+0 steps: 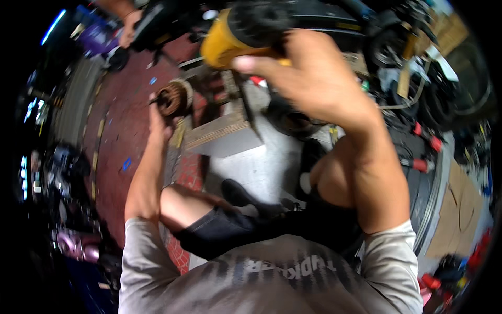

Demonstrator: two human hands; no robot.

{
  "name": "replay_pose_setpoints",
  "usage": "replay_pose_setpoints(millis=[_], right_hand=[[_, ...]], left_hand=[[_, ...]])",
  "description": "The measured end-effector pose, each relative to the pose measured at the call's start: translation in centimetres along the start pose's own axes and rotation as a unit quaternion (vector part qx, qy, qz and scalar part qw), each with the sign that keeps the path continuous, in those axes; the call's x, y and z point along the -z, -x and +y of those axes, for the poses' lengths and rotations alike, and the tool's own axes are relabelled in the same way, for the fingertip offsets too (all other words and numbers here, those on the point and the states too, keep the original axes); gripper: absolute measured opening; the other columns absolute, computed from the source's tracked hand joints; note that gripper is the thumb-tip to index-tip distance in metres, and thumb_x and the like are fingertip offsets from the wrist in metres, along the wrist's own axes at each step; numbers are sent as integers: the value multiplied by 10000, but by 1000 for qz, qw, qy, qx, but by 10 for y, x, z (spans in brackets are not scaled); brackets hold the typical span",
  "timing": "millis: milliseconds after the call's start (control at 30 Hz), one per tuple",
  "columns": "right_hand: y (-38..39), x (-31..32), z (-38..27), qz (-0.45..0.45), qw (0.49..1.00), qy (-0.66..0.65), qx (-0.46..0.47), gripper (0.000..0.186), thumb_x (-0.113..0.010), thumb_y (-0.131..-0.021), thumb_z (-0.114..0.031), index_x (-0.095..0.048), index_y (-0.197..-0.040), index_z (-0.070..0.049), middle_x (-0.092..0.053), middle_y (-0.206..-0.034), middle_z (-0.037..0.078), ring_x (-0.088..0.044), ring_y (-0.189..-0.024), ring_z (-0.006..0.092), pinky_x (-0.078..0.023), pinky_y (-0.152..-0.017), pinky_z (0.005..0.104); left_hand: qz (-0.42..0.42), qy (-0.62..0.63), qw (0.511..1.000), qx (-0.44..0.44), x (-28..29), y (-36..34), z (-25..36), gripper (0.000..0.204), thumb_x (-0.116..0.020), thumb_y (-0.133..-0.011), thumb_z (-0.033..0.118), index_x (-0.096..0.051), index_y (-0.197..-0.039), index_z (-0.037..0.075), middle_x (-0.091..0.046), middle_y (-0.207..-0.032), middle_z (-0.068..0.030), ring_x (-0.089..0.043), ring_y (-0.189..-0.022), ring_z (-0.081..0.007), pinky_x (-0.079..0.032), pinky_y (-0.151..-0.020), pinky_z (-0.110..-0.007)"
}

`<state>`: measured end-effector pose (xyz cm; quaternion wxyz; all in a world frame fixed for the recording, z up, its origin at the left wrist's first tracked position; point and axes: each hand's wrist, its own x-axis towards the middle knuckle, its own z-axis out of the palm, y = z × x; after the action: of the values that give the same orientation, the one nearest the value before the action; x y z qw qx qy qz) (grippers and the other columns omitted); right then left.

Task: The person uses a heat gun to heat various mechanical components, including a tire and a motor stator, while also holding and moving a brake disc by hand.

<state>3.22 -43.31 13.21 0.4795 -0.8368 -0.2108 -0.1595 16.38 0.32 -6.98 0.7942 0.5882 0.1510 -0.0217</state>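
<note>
Two things fill my hands. My right hand (314, 78) is wrapped around a bulky yellow-and-black power tool (222, 42), raised in front of me and blurred. Its yellow end points to the lower left, its rounded black end to the upper right, the long axis slanting between them. My left hand (159, 125) is curled around the lower left side of a ribbed, rust-brown round metal part (172, 100), by the left end of a low plywood-topped stand (219, 135); I cannot tell whether part and stand touch. The part's dark shaft points left, its axis running roughly sideways. Beneath my right forearm sits a round black basin-like thing (287, 121); I cannot make out its contents.
</note>
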Motion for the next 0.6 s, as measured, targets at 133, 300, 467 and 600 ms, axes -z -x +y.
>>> replay_pose_setpoints(millis=[133, 300, 467, 600], right_hand=[[0, -7, 6, -6, 1000, -12, 4, 418, -778, -931, -338, -750, -1201, -20, -779, -1057, 213, -754, -1031, 379, -578, -905, 425], [-5, -13, 13, 2, 999, -24, 22, 433, -766, -946, -349, -742, -1239, -31, -779, -1081, 213, -754, -1056, 375, -575, -926, 412], [-8, -14, 7, -12, 1000, -9, 10, 429, -757, -959, -359, -745, -1239, -34, -781, -1040, 216, -761, -1005, 376, -574, -897, 419], [-13, -19, 8, -10, 1000, -17, 8, 423, -763, -960, -358, -750, -1228, -31, -777, -985, 210, -758, -914, 366, -570, -842, 425]], left_hand=[[26, 37, 999, 0, -7, 11, -1, 844, -582, -961, 757, -508, -1511, 121, -585, -1503, -154, -585, -1365, -340, -475, -1142, -592], [2, 77, 997, 9, -12, 14, -2, 853, -587, -959, 752, -498, -1513, 110, -579, -1499, -176, -605, -1342, -361, -512, -1116, -597], [5, 83, 996, 13, -9, 11, -2, 876, -592, -943, 770, -496, -1515, 114, -577, -1501, -178, -615, -1331, -367, -540, -1081, -609], [50, 105, 993, 14, -25, 15, -1, 888, -542, -929, 826, -526, -1533, 175, -578, -1528, -133, -597, -1355, -374, -515, -1050, -656]])
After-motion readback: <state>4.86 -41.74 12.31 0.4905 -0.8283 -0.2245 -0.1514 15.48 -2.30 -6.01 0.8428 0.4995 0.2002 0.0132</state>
